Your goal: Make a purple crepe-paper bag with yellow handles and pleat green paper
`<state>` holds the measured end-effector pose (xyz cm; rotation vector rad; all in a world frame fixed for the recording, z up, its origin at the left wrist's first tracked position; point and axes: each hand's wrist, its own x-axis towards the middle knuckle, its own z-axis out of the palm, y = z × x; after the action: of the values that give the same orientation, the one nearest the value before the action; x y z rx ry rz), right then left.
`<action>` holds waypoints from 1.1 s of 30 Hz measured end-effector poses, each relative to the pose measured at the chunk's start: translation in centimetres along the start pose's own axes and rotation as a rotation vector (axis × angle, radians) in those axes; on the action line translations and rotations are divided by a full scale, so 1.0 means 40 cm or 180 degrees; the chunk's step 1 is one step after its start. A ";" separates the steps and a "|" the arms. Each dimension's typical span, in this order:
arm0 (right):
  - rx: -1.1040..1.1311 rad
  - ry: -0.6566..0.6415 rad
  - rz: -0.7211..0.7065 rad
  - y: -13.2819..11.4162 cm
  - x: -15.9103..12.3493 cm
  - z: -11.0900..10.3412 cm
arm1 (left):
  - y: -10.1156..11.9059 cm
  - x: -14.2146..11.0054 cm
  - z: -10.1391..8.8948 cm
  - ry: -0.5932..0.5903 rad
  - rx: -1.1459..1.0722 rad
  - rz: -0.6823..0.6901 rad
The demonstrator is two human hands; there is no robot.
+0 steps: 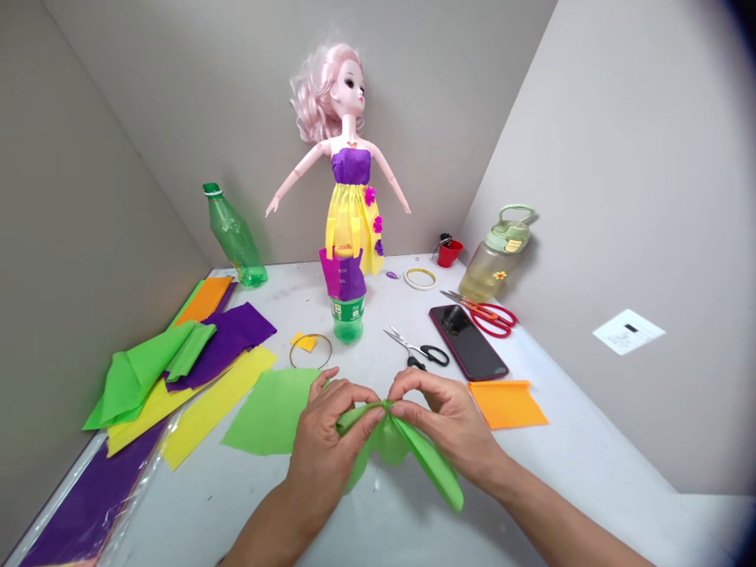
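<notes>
Between my two hands, a piece of green crepe paper (422,453) is pinched and gathered at its top edge, its folds hanging below. My left hand (331,425) grips it between thumb and fingers. Close beside, my right hand (449,421) pinches the same gathered spot. A flat green sheet (265,413) lies on the table, partly behind my left hand. Beyond my hands, small black-handled scissors (419,348) lie partly spread. A gold ring (310,351) rests near a yellow scrap (303,342).
A pink-haired doll (353,165) stands behind a cut green bottle (347,319). Coloured sheets (218,339) pile at left, near a tall green bottle (233,236). To the right are a phone (469,342), red-handled scissors (493,319), a tape roll (420,279), a water bottle (493,260) and an orange piece (508,405).
</notes>
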<state>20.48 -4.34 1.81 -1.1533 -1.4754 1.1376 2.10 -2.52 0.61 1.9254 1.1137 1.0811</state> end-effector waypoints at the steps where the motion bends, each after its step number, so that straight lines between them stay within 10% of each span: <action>1: -0.0004 0.0000 0.0017 0.001 0.000 0.000 | 0.000 0.000 0.000 0.0007 -0.0005 0.0009; 33: -0.0420 -0.0061 -0.0329 0.009 -0.003 0.000 | -0.002 0.002 0.003 0.0042 0.0043 0.0124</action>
<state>20.54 -4.42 1.43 -1.1438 -1.6260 0.9958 2.19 -2.44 0.52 1.9604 1.0974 1.1112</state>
